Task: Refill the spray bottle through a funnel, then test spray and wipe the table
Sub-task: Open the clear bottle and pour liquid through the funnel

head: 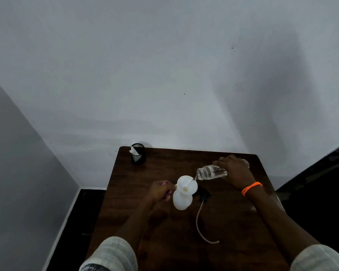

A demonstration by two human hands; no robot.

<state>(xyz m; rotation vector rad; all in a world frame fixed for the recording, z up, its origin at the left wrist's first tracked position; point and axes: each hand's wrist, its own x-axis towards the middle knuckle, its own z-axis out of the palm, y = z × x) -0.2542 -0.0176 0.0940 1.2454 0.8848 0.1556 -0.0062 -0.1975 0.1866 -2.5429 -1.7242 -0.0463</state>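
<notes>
1. Pouring from a clear water bottle [211,172], the right hand [236,173] has its fingers wrapped around the bottle's rear half and tips it nearly level, mouth pointing left over the funnel.
2. A thin stream runs from the bottle's mouth into the white funnel [187,186], which sits upright in the neck of the white spray bottle [181,200].
3. The spray bottle stands upright near the middle of the dark wooden table [164,241].
4. The left hand [160,191] is against the left side of the spray bottle and funnel, fingers curled; something pink shows between the fingers, too small to identify, and I cannot tell whether the hand grips the bottle or only steadies it.
5. The black spray head [203,193] lies on the table just right of the spray bottle, its pale dip tube [199,222] curving toward the near edge.
6. A black mesh cup [138,153] with something white inside stands at the far left corner.
7. An orange wristband [251,188] circles the right wrist.
</notes>
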